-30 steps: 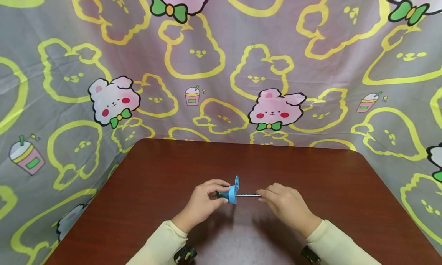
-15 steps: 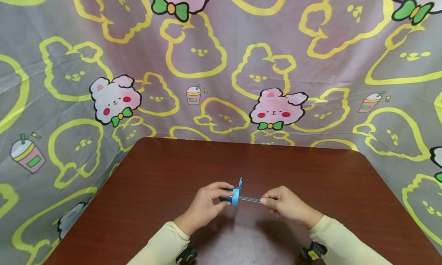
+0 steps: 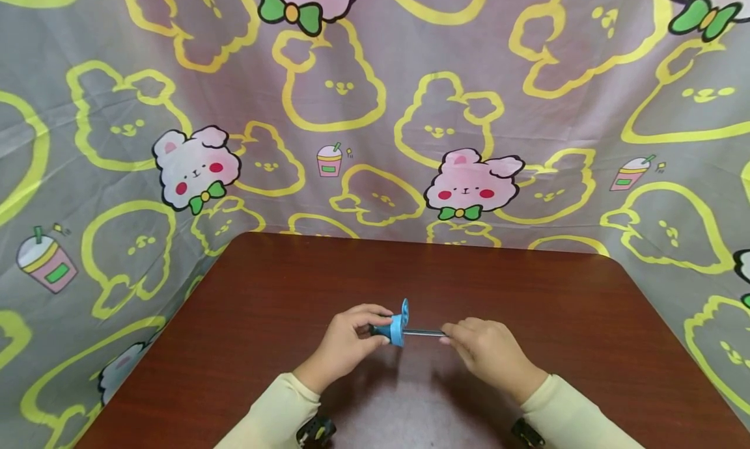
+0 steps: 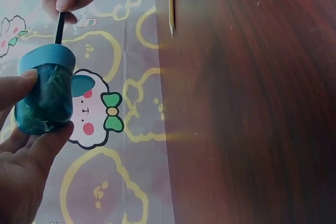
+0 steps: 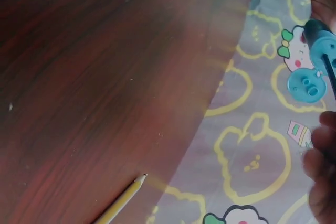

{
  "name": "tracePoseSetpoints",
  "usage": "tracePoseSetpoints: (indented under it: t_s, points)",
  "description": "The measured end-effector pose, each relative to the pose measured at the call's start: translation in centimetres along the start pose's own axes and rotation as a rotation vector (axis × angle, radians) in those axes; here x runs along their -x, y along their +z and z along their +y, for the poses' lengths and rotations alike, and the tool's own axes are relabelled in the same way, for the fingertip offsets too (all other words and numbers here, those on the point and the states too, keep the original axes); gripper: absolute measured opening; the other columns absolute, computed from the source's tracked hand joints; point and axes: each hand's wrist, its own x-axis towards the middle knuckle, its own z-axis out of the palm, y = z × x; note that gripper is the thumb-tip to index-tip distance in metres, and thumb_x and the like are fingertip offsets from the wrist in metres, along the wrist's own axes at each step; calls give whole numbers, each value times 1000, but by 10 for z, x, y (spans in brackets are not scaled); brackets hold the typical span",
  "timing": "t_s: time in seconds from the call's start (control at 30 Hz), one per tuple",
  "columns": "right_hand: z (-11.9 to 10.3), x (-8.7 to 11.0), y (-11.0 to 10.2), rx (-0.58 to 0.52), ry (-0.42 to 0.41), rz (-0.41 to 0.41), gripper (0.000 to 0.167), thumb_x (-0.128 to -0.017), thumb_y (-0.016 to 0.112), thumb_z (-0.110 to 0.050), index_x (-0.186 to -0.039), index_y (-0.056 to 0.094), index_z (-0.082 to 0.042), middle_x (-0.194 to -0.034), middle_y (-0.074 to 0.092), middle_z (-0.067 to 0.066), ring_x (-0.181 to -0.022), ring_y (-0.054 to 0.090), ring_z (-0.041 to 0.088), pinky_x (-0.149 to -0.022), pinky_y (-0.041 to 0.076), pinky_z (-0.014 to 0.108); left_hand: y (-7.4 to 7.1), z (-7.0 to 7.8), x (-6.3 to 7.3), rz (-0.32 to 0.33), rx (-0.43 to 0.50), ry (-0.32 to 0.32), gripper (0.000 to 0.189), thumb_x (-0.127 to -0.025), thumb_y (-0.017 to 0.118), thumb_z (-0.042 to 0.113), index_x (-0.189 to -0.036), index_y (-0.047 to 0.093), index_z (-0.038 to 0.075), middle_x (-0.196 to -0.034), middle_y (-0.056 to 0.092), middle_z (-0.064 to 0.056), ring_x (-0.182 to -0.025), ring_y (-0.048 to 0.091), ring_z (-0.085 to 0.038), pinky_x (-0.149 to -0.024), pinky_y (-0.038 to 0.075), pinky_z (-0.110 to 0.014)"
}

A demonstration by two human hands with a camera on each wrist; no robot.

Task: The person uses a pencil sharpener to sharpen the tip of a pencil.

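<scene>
A blue pencil sharpener [image 3: 396, 330] is held sideways above the table, my left hand [image 3: 346, 341] gripping its see-through dark teal body [image 4: 50, 95] between thumb and fingers. Its round lid [image 5: 306, 85] hangs flipped open beside the holed end. A dark slim pencil [image 3: 423, 332] has its point end inside the sharpener's hole. My right hand [image 3: 489, 351] pinches the far end of that pencil, fingers bent over it and covering its tail.
Underneath is a brown wooden table [image 3: 281, 286]. Patterned cloth [image 3: 375, 110] hangs along its back and sides. A yellow pencil [image 5: 123, 198] shows against the table in both wrist views; the head view does not show it.
My right hand rolled thumb-up half a second ago and is now turned back over, still pinching the pencil. The sharpener tipped slightly with it; my left hand keeps its grip.
</scene>
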Motion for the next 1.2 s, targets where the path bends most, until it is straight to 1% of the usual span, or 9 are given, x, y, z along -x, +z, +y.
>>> tracePoseSetpoints:
  t_s: [0.2,0.33,0.47,0.53,0.6,0.67,0.8,0.97,1.2]
  points:
    - [-4,0,-2,-139,54,-97,26,-98,58,-24,-78,67,-11,-63,59,-10,-52,45,-4,-53,48,23,1,2,1,-23,5,54,25,-78,75,-4,-103,73,-3,-113,67,-10,-105,63,-28,-83,54,-31]
    - [-2,-5,-11,-494,339,-316,10,-89,69,-13,-79,70,-12,-62,53,-15,-57,36,-7,-51,42,19,2,2,1,-20,-59,138,25,-77,76,-4,-102,73,-4,-112,68,-10,-104,64,-27,-82,54,-28]
    - [4,-9,-14,-831,664,-499,24,-94,61,-15,-76,67,0,-54,39,-12,-48,33,-2,-44,29,19,3,1,1,10,-117,260,28,-73,78,-6,-100,75,-1,-111,69,-9,-103,65,-26,-80,55,-26]
    - [6,-8,-13,-883,737,-537,27,-96,59,-15,-77,65,4,-51,39,-10,-43,35,0,-41,30,19,4,1,0,24,-126,304,29,-72,79,-8,-99,75,0,-110,69,-9,-102,66,-26,-78,55,-26]
    - [5,-6,-12,-785,677,-524,24,-96,59,-16,-81,67,1,-53,46,-10,-45,41,0,-42,36,21,4,2,0,31,-133,316,29,-71,79,-8,-98,76,0,-109,69,-8,-101,66,-25,-76,54,-25]
    - [2,-4,-10,-536,506,-457,15,-93,64,-19,-86,70,-8,-62,56,-11,-54,50,1,-48,44,24,4,2,-1,27,-132,284,27,-72,79,-7,-98,76,1,-109,69,-8,-100,66,-24,-76,54,-24]
    - [0,0,-4,-74,215,-205,19,-93,63,-33,-94,72,-16,-82,64,-11,-72,58,4,-56,49,26,3,3,-2,25,-110,144,25,-76,78,-2,-100,76,3,-111,69,-5,-102,65,-23,-80,54,-25]
    - [2,0,3,6,48,-8,42,-102,42,-41,-92,71,-13,-77,60,-8,-65,56,9,-50,45,24,0,3,-3,41,-20,22,24,-76,78,0,-100,76,4,-111,69,-5,-104,64,-25,-81,54,-28]
    - [-1,3,7,52,-83,78,36,-104,44,-28,-86,69,-9,-65,53,-4,-53,48,12,-45,43,23,0,-3,-2,17,35,59,23,-77,77,-1,-100,75,-1,-111,69,-8,-103,64,-21,-81,53,-23]
